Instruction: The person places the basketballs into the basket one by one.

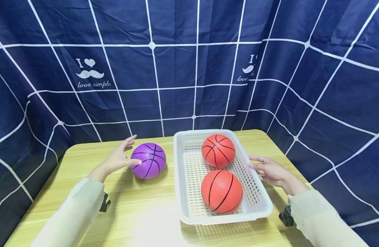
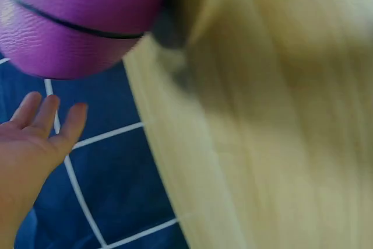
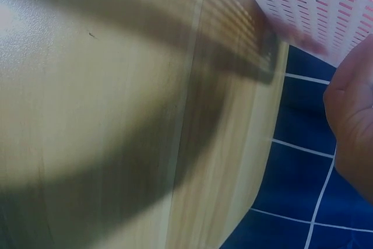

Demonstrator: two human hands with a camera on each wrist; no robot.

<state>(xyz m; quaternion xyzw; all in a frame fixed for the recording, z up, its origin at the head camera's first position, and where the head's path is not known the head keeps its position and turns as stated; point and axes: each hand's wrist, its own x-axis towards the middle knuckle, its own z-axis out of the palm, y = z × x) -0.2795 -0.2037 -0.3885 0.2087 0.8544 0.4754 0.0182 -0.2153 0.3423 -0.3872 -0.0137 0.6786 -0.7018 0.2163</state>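
Note:
A purple toy basketball [image 1: 148, 161] with black lines sits on the table, left of a white plastic basket [image 1: 180, 192]. My left hand [image 1: 117, 159] is at the ball's left side, fingers spread and thumb in front of it. In the left wrist view, the fingers [image 2: 44, 118] are extended below the purple ball [image 2: 81, 21]. Two red toy basketballs lie in the basket, one farther back [image 1: 218, 151] and one nearer [image 1: 221, 192]. At the basket's right side is my right hand [image 1: 271, 171], fingers extended and fingertips right at the rim. The basket's mesh wall [image 3: 320, 4] partly covers its fingers in the right wrist view.
The light wooden table [image 1: 137, 212] has rounded back corners. A dark blue curtain [image 1: 174, 68] with white grid lines hangs behind it and along both sides.

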